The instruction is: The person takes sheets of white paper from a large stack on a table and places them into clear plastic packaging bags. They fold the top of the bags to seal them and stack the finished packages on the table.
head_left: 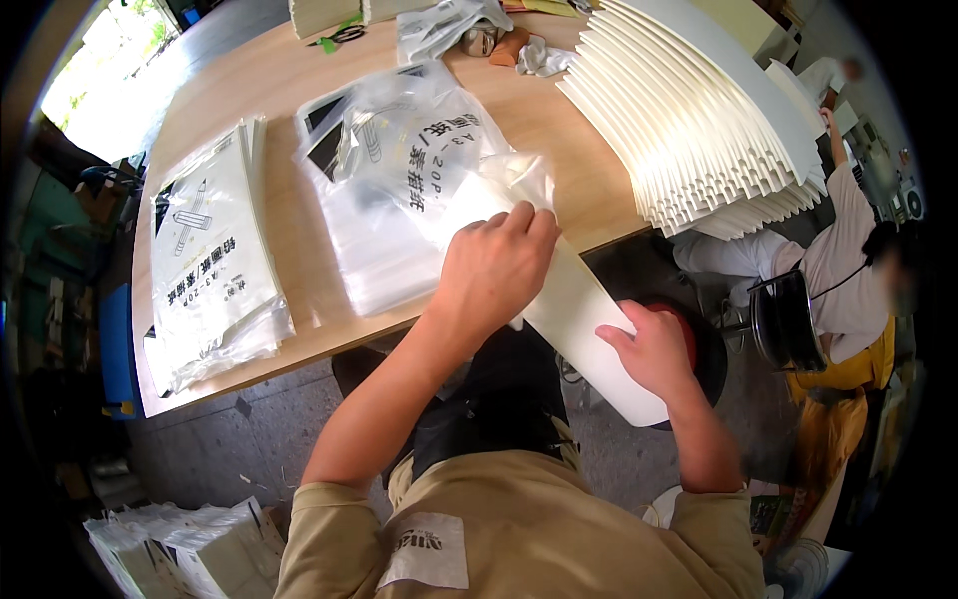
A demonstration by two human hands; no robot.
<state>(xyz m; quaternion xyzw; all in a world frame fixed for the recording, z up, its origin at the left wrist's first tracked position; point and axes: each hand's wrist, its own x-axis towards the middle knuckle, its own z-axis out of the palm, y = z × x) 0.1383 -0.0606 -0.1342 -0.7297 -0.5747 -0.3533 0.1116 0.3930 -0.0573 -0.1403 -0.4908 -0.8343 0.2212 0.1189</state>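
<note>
A pad of cream paper sheets slants from the table edge down toward me, its far end inside a clear printed plastic bag. With curled fingers my left hand grips the bag at its mouth, over the paper. My right hand holds the paper's right edge near its lower end, thumb on top and the other fingers partly hidden. Under the bag in my left hand lies a pile of flat, clear printed bags.
Filled paper packs are piled at the table's left. Fanned paper stacks stand at the right. Scissors lie at the back. A seated person is on the right; more packs sit at the lower left. A round stool stands beside my right hand.
</note>
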